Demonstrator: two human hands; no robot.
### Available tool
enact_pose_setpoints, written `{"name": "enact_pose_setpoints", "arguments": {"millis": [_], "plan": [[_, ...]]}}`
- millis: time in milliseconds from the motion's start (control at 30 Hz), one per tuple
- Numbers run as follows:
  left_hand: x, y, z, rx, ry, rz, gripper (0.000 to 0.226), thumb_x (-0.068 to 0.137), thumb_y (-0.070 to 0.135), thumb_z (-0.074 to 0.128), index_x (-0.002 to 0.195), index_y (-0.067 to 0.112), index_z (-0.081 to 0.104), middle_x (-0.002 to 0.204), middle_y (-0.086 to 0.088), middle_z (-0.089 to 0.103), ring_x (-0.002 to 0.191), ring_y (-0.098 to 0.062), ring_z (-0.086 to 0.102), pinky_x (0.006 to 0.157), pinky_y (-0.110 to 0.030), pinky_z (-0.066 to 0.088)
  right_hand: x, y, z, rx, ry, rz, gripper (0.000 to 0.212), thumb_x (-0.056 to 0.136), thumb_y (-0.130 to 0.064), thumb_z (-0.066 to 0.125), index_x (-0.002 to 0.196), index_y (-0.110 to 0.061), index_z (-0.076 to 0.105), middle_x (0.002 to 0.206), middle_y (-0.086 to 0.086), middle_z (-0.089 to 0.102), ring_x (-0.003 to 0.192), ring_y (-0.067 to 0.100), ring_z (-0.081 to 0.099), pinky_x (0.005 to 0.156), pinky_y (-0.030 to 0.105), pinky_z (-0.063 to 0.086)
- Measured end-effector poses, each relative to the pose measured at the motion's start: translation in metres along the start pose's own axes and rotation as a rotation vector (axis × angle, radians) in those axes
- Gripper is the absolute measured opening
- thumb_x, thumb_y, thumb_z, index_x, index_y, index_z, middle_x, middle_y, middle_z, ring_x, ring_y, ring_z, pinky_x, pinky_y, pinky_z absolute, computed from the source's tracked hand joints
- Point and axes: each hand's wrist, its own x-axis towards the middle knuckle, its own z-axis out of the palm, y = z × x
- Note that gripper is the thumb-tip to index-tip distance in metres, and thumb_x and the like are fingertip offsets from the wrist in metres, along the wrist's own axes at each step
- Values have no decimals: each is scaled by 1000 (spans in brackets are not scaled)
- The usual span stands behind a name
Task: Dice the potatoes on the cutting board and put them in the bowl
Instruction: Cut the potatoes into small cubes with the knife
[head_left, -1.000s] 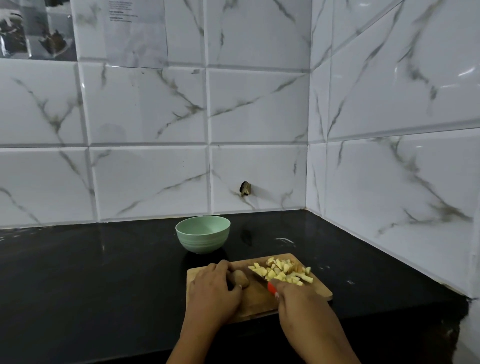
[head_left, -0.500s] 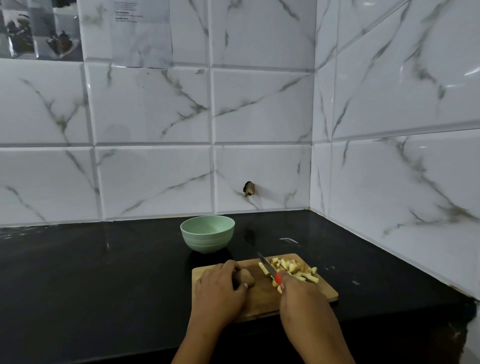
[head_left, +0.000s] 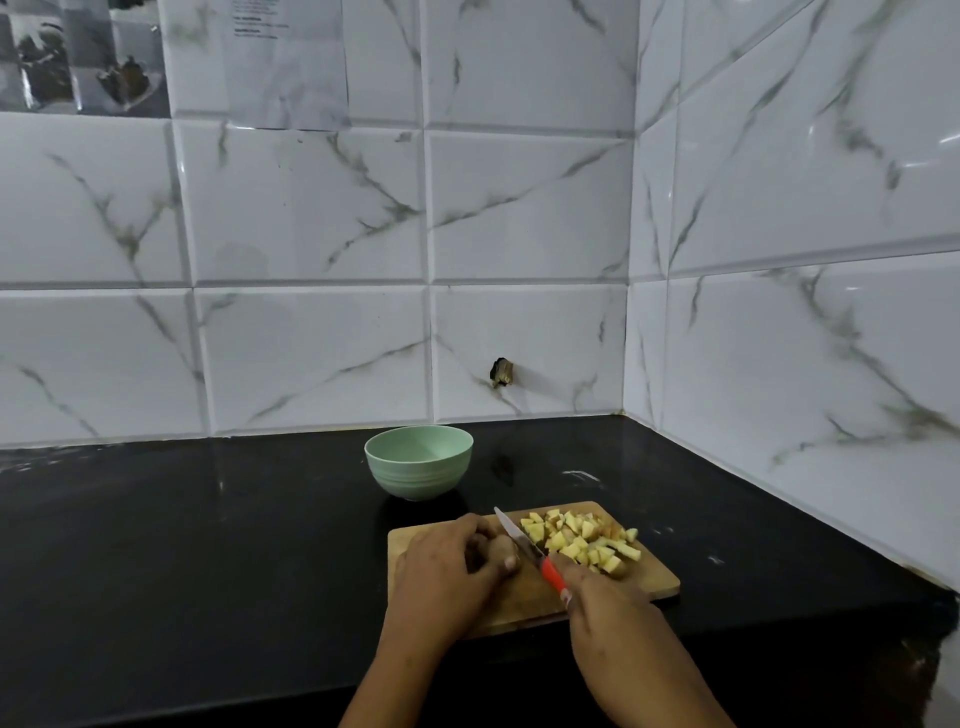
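potato held under the knife on the board, bowl just beyond

we see the left hand (head_left: 447, 566) curled over a brown potato (head_left: 497, 550) on the left half of the wooden cutting board (head_left: 655, 584), fingers bent round it and pressing it down. the right hand (head_left: 609, 605) is clamped round the red handle of a knife (head_left: 521, 541), whose blade slants up to the far left, close beside the potato's right side; we cannot tell if it touches. a heap of pale yellow diced pieces (head_left: 582, 541) lies on the board's far right part. the green bowl (head_left: 418, 463) stands upright on the black counter (head_left: 208, 545), just beyond the board's far left corner.
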Motion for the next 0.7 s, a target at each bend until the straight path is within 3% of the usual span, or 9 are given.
{"name": "enact_pose_setpoints", "arguments": {"millis": [167,267,333,467,700], "plan": [[-1,1,-5,-16,-26,-11,25,81,40,67,105,40,58,95,22,56,98,0,55,93,-30,47,2,3,-7,-15,-88,5,47,104,-21,29,149,-32,24,139,2,48,123,16,48,99,22,38],[-2,3,-6,-35,-33,-7,24,84,33,66,107,39,59,95,22,55,94,3,54,91,-23,46,-1,3,-4,14,-57,6,48,103,-22,33,148,-38,24,129,-4,51,110,8,50,89,20,39],[-3,4,-6,-49,-18,-10,26,83,30,66,107,39,60,94,21,57,92,4,54,88,-19,46,-4,1,2,19,-63,-12,55,101,-18,34,149,-39,19,129,-7,48,111,7,49,91,20,38],[-4,3,-6,-51,2,-19,29,83,27,66,109,39,62,99,21,60,97,2,55,90,-21,47,-7,-8,9,-59,-121,-21,66,99,-14,37,152,-33,3,140,-7,36,119,12,48,97,25,40],[2,-2,-3,-72,-3,-43,31,82,26,68,111,37,64,111,19,62,106,1,55,99,-25,44,6,-27,10,-269,-242,46,77,96,-10,47,152,-28,-2,142,3,36,121,18,45,95,30,40]]}}
